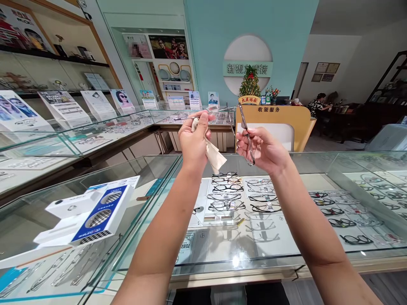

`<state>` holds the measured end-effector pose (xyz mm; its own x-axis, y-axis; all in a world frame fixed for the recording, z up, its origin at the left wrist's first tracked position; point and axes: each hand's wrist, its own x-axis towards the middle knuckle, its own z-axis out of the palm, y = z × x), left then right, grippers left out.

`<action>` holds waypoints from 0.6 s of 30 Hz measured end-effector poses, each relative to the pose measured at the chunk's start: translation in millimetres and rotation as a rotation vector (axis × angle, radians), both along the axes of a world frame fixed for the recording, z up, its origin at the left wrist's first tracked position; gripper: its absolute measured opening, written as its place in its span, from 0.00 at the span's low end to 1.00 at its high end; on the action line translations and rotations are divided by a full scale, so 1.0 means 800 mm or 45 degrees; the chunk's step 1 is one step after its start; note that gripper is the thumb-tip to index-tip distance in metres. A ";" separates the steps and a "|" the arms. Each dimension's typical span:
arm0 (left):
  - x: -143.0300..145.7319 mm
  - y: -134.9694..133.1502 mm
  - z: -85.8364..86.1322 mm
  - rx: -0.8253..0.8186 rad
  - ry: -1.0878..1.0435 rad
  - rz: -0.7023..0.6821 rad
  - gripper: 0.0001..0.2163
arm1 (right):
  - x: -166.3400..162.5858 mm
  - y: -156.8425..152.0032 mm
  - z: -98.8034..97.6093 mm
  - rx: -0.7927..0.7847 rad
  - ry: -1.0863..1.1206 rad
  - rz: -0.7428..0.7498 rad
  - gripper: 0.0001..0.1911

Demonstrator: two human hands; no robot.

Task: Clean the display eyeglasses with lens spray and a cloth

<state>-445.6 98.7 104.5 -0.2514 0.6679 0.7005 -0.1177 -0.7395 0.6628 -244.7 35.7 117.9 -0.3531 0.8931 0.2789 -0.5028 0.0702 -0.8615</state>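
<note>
A pair of eyeglasses [243, 119] is held up above the glass counter, its front turned nearly edge-on. My right hand [263, 150] grips the frame, thumb and fingers closed around the rim. Pinched in my left hand [194, 140] is a cream cleaning cloth [216, 158] with a zigzag edge, its loose end hanging down. One thin temple of the glasses runs leftward to the left hand's fingertips, where the cloth is bunched. How far the cloth wraps around that temple is hidden by the fingers.
Below my hands, a glass display case [235, 250] holds rows of eyeglasses [226, 196]. On the left counter stands a blue-and-white box [98, 218]. Further back are a yellow cashier desk [302, 127], a potted plant [250, 82] and a seated person [319, 105].
</note>
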 end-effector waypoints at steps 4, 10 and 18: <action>-0.015 0.018 -0.003 -0.067 0.007 -0.195 0.25 | -0.002 0.000 -0.002 0.024 -0.065 0.031 0.16; -0.018 0.003 0.010 -0.242 -0.158 -0.641 0.15 | 0.001 -0.008 0.001 0.092 -0.144 0.043 0.14; -0.003 -0.034 0.026 -0.472 -0.243 -0.807 0.15 | 0.008 -0.015 0.007 0.188 -0.085 0.002 0.15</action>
